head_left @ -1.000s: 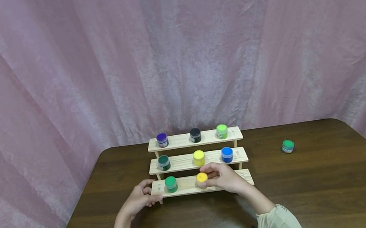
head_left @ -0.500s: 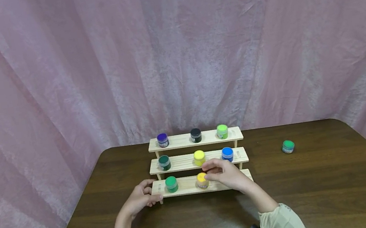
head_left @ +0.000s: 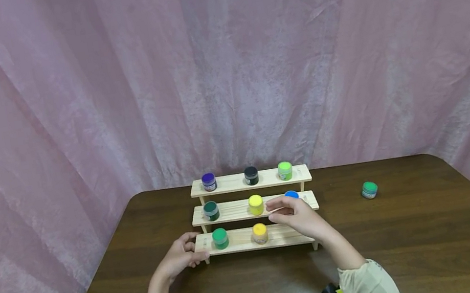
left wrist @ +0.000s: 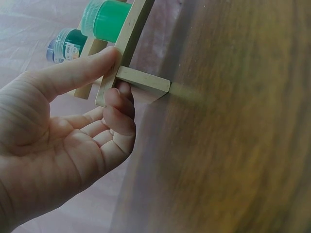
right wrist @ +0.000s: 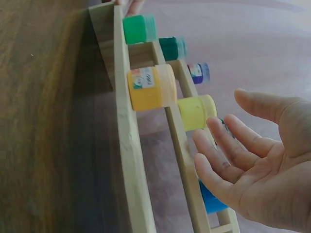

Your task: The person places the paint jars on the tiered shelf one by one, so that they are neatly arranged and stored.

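Note:
A three-tier wooden rack stands on the table, bearing small paint jars. My left hand pinches the left end of the bottom shelf; the left wrist view has the thumb on top and curled fingers beneath. On that shelf sit a green jar and an orange-yellow jar. My right hand is empty, fingers apart, above the shelf's right part. It partly hides the blue jar on the middle shelf, beside a yellow jar and a dark green jar.
Purple, black and light green jars line the top shelf. Another green-lidded jar stands apart on the brown table to the right. A pink curtain hangs behind.
My right hand has let go of the orange-yellow jar and drawn away up and to the right. That jar stays on the bottom shelf. My left hand keeps its hold.

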A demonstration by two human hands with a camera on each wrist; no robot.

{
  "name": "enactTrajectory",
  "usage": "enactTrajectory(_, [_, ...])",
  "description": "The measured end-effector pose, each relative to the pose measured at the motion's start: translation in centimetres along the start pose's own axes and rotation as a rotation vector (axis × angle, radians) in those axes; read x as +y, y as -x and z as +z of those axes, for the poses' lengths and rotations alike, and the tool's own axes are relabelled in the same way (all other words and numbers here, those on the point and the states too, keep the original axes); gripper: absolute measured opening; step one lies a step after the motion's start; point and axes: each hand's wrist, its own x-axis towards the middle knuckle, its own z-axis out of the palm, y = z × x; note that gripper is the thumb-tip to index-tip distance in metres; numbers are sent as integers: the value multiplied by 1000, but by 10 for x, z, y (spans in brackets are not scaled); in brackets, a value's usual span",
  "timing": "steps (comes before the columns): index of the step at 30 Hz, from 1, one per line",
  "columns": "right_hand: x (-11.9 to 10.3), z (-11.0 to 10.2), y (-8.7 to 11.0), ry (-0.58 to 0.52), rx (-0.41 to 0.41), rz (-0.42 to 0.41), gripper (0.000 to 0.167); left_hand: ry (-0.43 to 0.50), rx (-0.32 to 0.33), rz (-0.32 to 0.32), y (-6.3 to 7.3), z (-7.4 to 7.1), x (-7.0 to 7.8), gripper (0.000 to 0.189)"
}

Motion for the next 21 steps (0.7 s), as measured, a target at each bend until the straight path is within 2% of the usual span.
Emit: enactTrajectory(21, [-10, -21, 6, -20, 70, 28, 40, -8, -25, 20, -2, -1, -3, 74])
